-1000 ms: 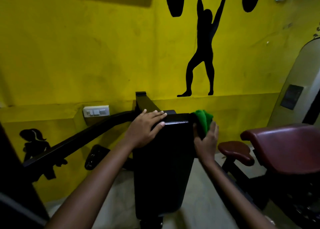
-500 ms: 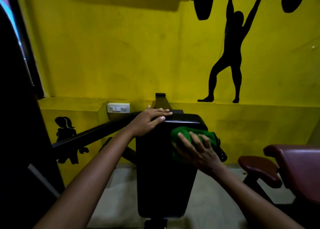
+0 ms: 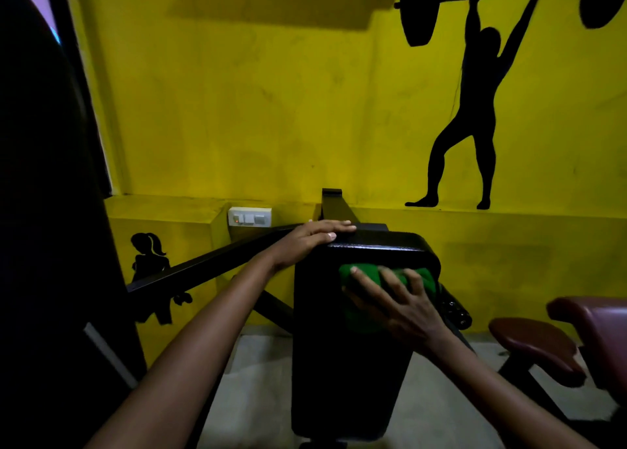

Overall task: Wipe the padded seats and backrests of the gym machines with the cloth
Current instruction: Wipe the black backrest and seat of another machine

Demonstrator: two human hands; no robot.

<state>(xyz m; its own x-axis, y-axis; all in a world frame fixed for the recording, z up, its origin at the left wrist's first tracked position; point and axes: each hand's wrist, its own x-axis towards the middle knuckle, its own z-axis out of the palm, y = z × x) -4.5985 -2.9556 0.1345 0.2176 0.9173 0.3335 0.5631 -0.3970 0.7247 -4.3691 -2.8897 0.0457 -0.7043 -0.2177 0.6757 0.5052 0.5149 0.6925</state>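
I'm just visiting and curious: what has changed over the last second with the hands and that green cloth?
The right hand carried the green cloth from the black pad's right top corner onto its front face, fingers spread. The left hand stayed on the top edge.

1. A black padded backrest (image 3: 342,363) stands upright on a pale floor (image 3: 258,380), near a yellow wall.
2. A green cloth (image 3: 363,275) lies against its upper front face, pressed there by the right hand (image 3: 403,309) with fingers spread.
3. The left hand (image 3: 312,240) rests flat on its top edge.
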